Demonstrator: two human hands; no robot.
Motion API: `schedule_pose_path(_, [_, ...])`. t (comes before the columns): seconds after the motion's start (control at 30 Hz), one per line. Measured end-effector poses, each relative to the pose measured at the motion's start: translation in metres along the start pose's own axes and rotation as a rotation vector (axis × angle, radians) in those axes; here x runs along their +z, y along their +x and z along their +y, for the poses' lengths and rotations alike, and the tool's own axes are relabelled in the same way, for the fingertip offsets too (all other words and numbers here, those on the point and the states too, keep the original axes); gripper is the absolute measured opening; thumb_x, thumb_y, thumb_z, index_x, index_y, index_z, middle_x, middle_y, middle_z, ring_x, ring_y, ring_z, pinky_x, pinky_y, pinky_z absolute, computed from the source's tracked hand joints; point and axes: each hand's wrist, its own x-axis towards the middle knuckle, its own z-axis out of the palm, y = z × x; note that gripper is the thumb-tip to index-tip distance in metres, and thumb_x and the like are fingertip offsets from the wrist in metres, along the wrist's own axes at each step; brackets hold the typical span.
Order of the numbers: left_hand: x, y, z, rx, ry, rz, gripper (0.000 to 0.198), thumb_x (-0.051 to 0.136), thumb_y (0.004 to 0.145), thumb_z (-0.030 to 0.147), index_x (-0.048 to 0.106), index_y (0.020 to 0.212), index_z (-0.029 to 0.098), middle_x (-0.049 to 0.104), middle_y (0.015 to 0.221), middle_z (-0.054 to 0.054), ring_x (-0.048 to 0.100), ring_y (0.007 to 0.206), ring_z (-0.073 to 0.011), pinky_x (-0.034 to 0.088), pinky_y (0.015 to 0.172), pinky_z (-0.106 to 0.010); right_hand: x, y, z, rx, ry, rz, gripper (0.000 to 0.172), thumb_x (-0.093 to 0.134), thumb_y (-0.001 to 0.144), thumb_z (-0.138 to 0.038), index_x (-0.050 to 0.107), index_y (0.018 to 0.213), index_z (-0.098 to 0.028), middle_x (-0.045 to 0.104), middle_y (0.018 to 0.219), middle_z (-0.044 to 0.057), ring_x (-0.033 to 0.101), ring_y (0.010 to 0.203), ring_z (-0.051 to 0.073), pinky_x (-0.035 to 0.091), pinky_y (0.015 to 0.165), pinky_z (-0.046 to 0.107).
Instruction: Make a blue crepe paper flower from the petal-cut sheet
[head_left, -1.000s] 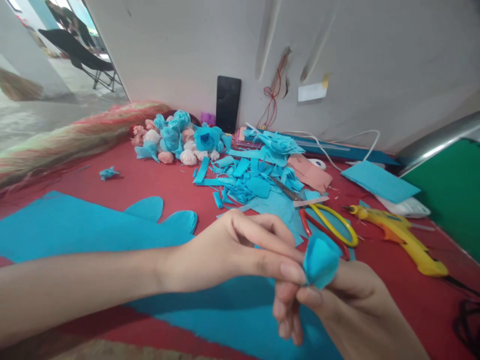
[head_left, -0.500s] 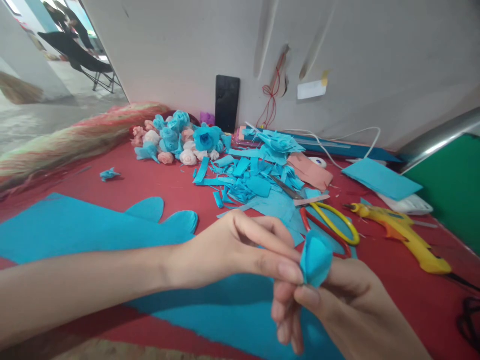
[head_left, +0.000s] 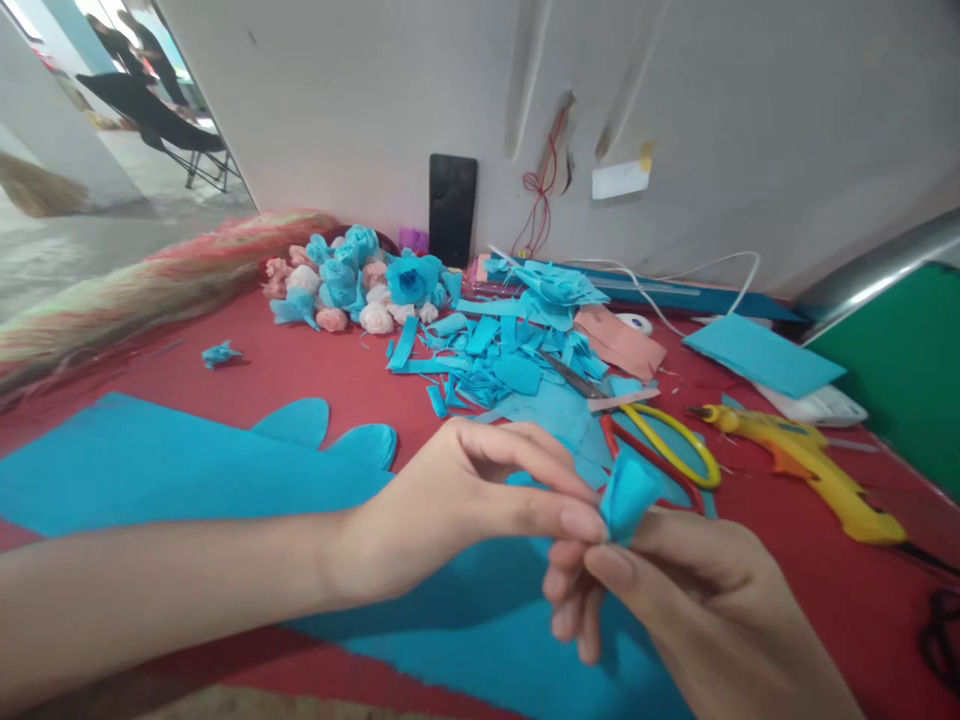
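A small blue crepe paper flower bud [head_left: 630,490] is pinched at its base between both hands, its rolled petals pointing up. My left hand [head_left: 480,500] reaches in from the left, thumb and forefinger closed on the bud's lower side. From the right, my right hand [head_left: 690,590] grips the same base with its thumb and fingers. Beneath the hands lies a large blue crepe paper sheet [head_left: 180,470]. Two rounded blue paper petals [head_left: 364,446] rest at its far edge. Just beyond the bud are scissors [head_left: 667,440] with red and yellow handles.
Blue paper scraps [head_left: 495,350] spread across the red table [head_left: 315,370]. Behind them, finished paper flowers [head_left: 360,280] are heaped by a leaning black phone [head_left: 453,210]. A yellow glue gun [head_left: 810,465] lies at right, near a folded blue paper [head_left: 765,355].
The bud has tilted and rotated slightly in my fingers and sits a little higher. Both hands keep their pinch on its base.
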Motion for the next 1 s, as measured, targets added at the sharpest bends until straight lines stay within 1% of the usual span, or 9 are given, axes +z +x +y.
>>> schedule_pose_path(0.07, [0.000, -0.001, -0.001, 0.002, -0.002, 0.012, 0.009, 0.069, 0.064, 0.010, 0.069, 0.058, 0.017, 0.056, 0.064, 0.002, 0.054, 0.054, -0.0067, 0.046, 0.051, -0.019, 0.000, 0.000, 0.000, -0.017, -0.028, 0.025, 0.015, 0.061, 0.079, -0.020, 0.071, 0.070, -0.027, 0.064, 0.063, -0.004, 0.061, 0.054, 0.005, 0.050, 0.051, 0.005])
schedule_pose_path(0.17, [0.002, -0.003, -0.002, -0.042, -0.031, -0.053, 0.013, 0.064, 0.071, 0.016, 0.066, 0.058, 0.014, 0.054, 0.061, 0.002, 0.054, 0.050, -0.0074, 0.046, 0.049, -0.022, -0.001, -0.002, -0.001, -0.050, -0.063, 0.075, 0.017, 0.060, 0.080, -0.019, 0.070, 0.068, -0.025, 0.064, 0.062, -0.003, 0.061, 0.054, 0.006, 0.051, 0.051, 0.005])
schedule_pose_path(0.27, [0.004, -0.006, -0.002, -0.050, -0.060, -0.094, 0.019, 0.061, 0.076, 0.021, 0.065, 0.059, 0.012, 0.051, 0.061, 0.002, 0.055, 0.052, -0.0078, 0.047, 0.052, -0.022, -0.001, -0.003, 0.000, -0.093, -0.085, 0.113, 0.019, 0.059, 0.080, -0.017, 0.070, 0.067, -0.025, 0.065, 0.062, -0.004, 0.061, 0.052, 0.005, 0.051, 0.050, 0.005])
schedule_pose_path(0.47, [0.005, -0.008, -0.001, 0.024, 0.027, 0.000, 0.011, 0.062, 0.074, 0.013, 0.069, 0.068, 0.016, 0.053, 0.074, 0.002, 0.054, 0.055, -0.0041, 0.045, 0.052, -0.018, 0.003, -0.001, 0.002, -0.116, -0.132, 0.181, 0.021, 0.061, 0.078, -0.018, 0.068, 0.059, -0.023, 0.064, 0.057, -0.004, 0.061, 0.049, 0.007, 0.051, 0.049, 0.008])
schedule_pose_path(0.6, [0.005, -0.010, -0.003, 0.071, 0.075, 0.029, 0.007, 0.064, 0.073, 0.016, 0.068, 0.077, 0.020, 0.053, 0.080, 0.003, 0.055, 0.055, -0.0040, 0.048, 0.053, -0.020, 0.003, -0.003, 0.000, -0.111, -0.231, 0.241, 0.024, 0.060, 0.079, -0.020, 0.066, 0.055, -0.022, 0.064, 0.056, -0.004, 0.061, 0.050, 0.007, 0.050, 0.051, 0.006])
schedule_pose_path(0.7, [0.007, -0.010, -0.006, 0.065, 0.067, 0.063, 0.004, 0.065, 0.071, 0.017, 0.062, 0.073, 0.016, 0.051, 0.079, 0.004, 0.053, 0.051, -0.0032, 0.047, 0.047, -0.018, 0.003, -0.003, -0.001, -0.099, -0.292, 0.247, 0.024, 0.062, 0.077, -0.021, 0.065, 0.054, -0.023, 0.064, 0.055, -0.005, 0.059, 0.047, 0.005, 0.047, 0.047, 0.005])
schedule_pose_path(0.8, [0.009, -0.009, -0.008, 0.027, 0.023, 0.068, 0.012, 0.065, 0.072, 0.019, 0.053, 0.071, 0.014, 0.049, 0.075, 0.004, 0.053, 0.048, -0.0038, 0.046, 0.045, -0.019, 0.004, -0.002, 0.000, -0.083, -0.296, 0.238, 0.022, 0.061, 0.077, -0.019, 0.067, 0.057, -0.025, 0.064, 0.056, -0.006, 0.059, 0.048, 0.005, 0.046, 0.048, 0.004])
schedule_pose_path(0.87, [0.010, -0.009, -0.008, 0.006, 0.026, 0.077, 0.014, 0.064, 0.072, 0.019, 0.051, 0.070, 0.014, 0.048, 0.073, 0.004, 0.052, 0.048, -0.0042, 0.046, 0.045, -0.020, 0.005, -0.002, 0.002, -0.084, -0.279, 0.251, 0.020, 0.060, 0.077, -0.018, 0.069, 0.061, -0.026, 0.065, 0.057, -0.006, 0.058, 0.047, 0.005, 0.046, 0.047, 0.004])
schedule_pose_path(1.0, [0.010, -0.009, -0.007, -0.001, 0.037, 0.071, 0.014, 0.064, 0.071, 0.016, 0.050, 0.067, 0.014, 0.048, 0.068, 0.005, 0.049, 0.047, -0.0033, 0.044, 0.045, -0.018, 0.008, -0.001, 0.007, -0.127, -0.225, 0.313, 0.017, 0.062, 0.075, -0.020, 0.069, 0.060, -0.026, 0.064, 0.055, -0.005, 0.056, 0.045, 0.005, 0.046, 0.046, 0.004])
